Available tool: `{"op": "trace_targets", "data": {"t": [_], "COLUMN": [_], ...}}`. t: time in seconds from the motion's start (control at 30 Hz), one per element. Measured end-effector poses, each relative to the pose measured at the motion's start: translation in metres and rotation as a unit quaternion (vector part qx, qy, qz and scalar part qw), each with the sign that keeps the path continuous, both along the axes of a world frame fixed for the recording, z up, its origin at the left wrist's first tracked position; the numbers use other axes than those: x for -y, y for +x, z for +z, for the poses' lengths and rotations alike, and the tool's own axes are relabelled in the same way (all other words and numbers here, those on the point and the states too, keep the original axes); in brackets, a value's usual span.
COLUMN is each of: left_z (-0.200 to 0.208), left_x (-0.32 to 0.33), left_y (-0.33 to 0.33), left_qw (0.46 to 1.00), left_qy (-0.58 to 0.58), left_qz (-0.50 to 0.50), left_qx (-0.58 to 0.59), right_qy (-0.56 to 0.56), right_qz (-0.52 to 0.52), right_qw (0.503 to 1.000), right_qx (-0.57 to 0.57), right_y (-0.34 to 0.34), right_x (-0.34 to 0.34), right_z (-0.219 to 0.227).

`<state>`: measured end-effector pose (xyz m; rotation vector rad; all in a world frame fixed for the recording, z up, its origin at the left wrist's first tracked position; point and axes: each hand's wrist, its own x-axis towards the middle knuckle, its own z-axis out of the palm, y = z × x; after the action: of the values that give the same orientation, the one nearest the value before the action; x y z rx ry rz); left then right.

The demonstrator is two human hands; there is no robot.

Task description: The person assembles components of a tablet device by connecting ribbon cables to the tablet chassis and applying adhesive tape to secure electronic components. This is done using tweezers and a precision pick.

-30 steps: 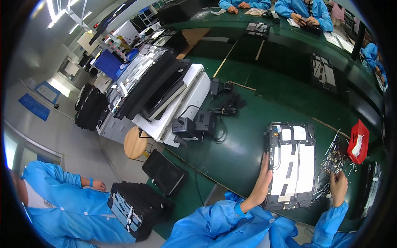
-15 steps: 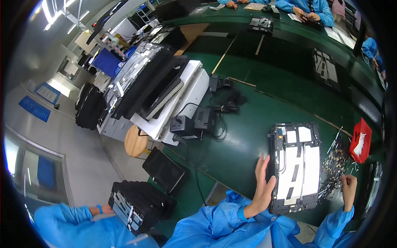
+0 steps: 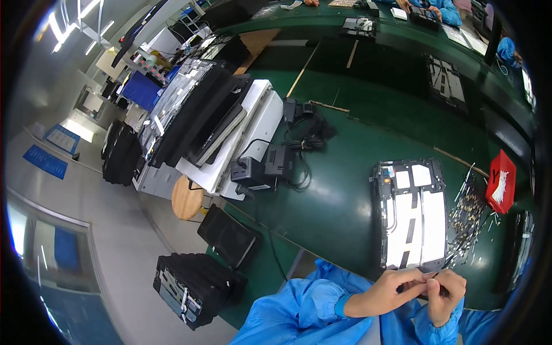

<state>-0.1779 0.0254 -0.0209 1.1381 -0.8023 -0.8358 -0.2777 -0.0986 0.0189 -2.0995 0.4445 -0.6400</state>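
An opened tablet-like device [image 3: 402, 224] with white panels and a black frame lies on the green bench before me. Over its near edge my left hand [image 3: 394, 292] and my right hand [image 3: 447, 293] meet, fingertips pinched together. Between them is a tiny thin dark piece [image 3: 435, 275], mostly hidden by the fingers, so its kind does not show. Just right of the device lies a loose heap of small dark and gold flex-cable-like parts [image 3: 467, 215].
A red bin [image 3: 501, 184] with small white pieces stands beyond the heap. Black power adapters [image 3: 276, 164] with coiled cords sit left of the device. Stacks of dark device frames [image 3: 190, 109] rise at left, another stack [image 3: 198, 287] nearer. Co-workers' hands [image 3: 428, 11] show across the bench.
My left hand has left the device's left side and my right hand has come from beside the heap; both now meet at the near edge. A co-worker's arm at lower left is gone.
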Motion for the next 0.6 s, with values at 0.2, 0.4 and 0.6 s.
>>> {"op": "trace_targets", "data": {"t": [0.2, 0.4, 0.6], "left_z": [0.006, -0.001, -0.022], "left_x": [-0.014, -0.035, -0.07], "left_y": [0.002, 0.009, 0.02], "left_qw": [0.998, 0.983, 0.973], "left_qy": [0.048, 0.092, 0.16], "left_qz": [0.04, 0.111, 0.153], "left_qx": [-0.009, 0.114, -0.066], "right_qy": [0.03, 0.043, 0.223], "right_qz": [0.055, 0.053, 0.079], "right_qw": [0.994, 0.997, 0.97], "right_qx": [-0.089, -0.044, -0.064], "right_y": [0.0, 0.011, 0.039], "right_x": [-0.003, 0.002, 0.008], "right_z": [0.016, 0.014, -0.016]}}
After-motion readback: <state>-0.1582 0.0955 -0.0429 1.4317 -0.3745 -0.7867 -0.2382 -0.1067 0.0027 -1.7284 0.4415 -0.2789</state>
